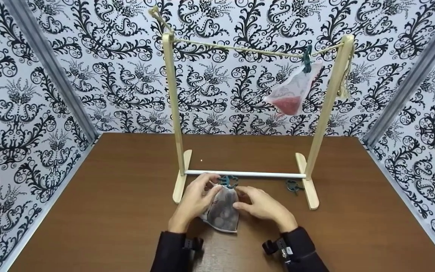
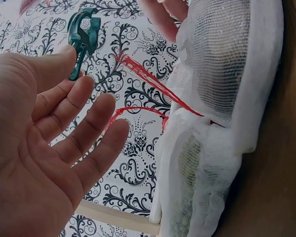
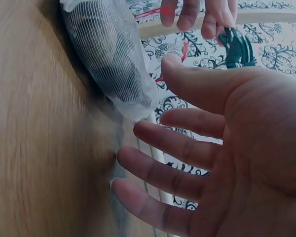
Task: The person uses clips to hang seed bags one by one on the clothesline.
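Note:
My left hand pinches a dark green plastic clip between thumb and forefinger, its other fingers loosely spread. Beneath the clip a white mesh bag lies on the table, with dark, rounded contents showing through the mesh. Red drawstrings stick out of the bag's gathered middle in the left wrist view. On the bag's right side is my right hand, fingers apart and nothing in its grasp. Its fingertips come close to the bag's end in the right wrist view.
A wooden rack with a rope strung across stands behind my hands. Another green clip hangs a mesh bag with red contents from the rope. A further clip lies by the rack's right foot. Patterned walls enclose the table.

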Motion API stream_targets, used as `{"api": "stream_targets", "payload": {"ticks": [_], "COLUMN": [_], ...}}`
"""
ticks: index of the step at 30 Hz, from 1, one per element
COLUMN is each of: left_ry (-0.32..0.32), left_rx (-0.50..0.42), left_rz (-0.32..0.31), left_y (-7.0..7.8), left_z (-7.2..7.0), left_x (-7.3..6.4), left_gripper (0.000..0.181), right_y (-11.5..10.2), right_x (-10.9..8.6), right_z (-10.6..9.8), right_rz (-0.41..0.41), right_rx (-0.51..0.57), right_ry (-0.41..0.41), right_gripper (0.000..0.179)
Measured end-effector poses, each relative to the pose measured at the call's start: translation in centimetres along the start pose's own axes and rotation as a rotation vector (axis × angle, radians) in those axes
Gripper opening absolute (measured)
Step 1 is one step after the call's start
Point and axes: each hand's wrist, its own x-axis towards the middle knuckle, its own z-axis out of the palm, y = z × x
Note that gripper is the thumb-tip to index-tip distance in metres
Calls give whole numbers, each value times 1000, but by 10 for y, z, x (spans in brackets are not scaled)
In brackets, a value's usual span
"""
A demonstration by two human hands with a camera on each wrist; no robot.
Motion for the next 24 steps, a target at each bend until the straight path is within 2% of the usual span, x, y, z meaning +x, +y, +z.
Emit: {"api": "stream_targets", "payload": {"ticks": [6,15,24], "left_ry": [-2,-5,-28], "left_rx": [0,48,123], "left_rz": [-26,-21,-22], "left_y": [0,-2,-5], "left_z": [-2,-6,-9], "left_x": [0,-1,-4], "left_gripper": [23,21,19], "right_y": [-2,-4,-4], "right_x": [3,4,4], "right_z": [5,12,13], "right_rz": [-3,87,35], "right_rx": [-41,-64,-41], "right_ry": [-12,12,8], "right_gripper": [64,73,74]}}
